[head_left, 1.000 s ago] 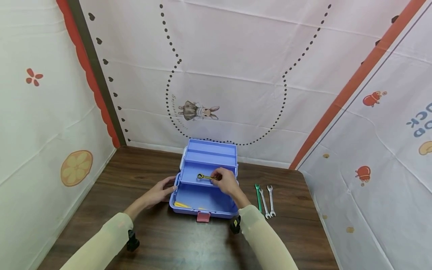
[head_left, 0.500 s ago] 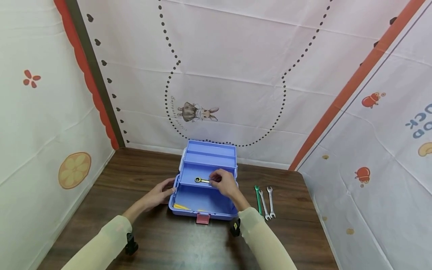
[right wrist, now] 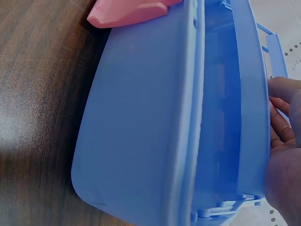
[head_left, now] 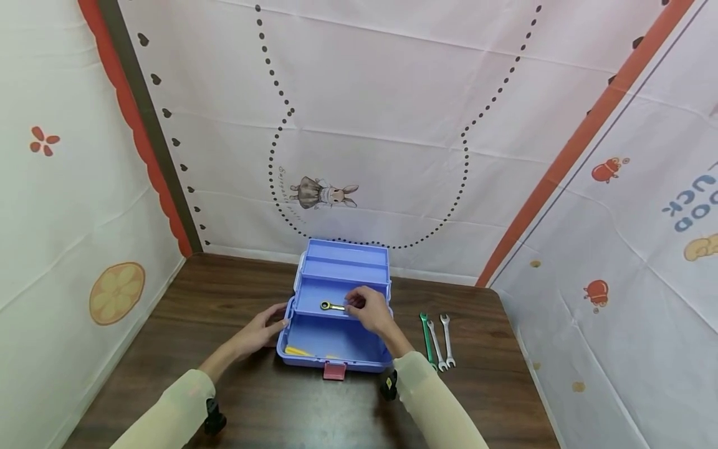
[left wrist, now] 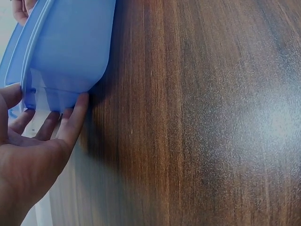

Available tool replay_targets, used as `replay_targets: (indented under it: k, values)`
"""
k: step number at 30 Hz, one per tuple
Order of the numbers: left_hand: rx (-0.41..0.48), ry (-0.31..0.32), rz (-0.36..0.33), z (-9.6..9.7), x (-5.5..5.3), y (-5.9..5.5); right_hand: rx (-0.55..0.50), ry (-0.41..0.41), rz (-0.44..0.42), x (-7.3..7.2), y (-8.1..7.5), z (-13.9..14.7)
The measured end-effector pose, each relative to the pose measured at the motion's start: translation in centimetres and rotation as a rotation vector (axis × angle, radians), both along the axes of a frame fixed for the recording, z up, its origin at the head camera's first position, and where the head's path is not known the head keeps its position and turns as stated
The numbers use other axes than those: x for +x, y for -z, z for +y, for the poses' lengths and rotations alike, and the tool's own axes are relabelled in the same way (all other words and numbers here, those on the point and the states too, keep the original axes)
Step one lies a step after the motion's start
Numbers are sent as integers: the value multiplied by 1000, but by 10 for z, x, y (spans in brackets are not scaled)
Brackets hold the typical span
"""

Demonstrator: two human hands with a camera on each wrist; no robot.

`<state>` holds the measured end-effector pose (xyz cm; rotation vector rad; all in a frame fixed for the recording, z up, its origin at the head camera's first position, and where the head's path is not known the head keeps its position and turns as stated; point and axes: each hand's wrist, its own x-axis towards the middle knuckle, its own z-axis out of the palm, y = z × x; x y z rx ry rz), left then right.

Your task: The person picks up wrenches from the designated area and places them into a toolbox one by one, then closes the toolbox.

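In the head view, a blue toolbox stands with its lid up and its stepped trays raised. My right hand is over the lower tray, pinching one end of a small ratchet wrench with a yellowish ring head pointing left. The right wrist view has those fingers behind the tray's front wall, the wrench hidden. My left hand rests against the toolbox's left end; in the left wrist view its fingers are spread on the end wall, the thumb at the rim.
Right of the toolbox lie a green wrench and two silver wrenches, side by side on the wooden table. Something yellow lies in the box's bottom. A pink latch hangs at the front. Printed cloth walls surround the table.
My right hand has moved slightly left and lower with the ratchet wrench, over the lower tray. The left hand keeps its place at the toolbox. The head view has shifted slightly.
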<state>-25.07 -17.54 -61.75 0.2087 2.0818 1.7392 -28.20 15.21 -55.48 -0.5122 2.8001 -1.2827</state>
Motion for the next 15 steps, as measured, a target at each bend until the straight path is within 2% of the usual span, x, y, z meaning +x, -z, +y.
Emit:
replay_targets:
  k: [10, 15]
  values:
    - [20, 16, 9, 0, -1, 2, -30, 23, 19, 4, 1, 0]
    - [6, -1, -1, 1, -1, 3, -11, -2, 54, 4, 1, -1]
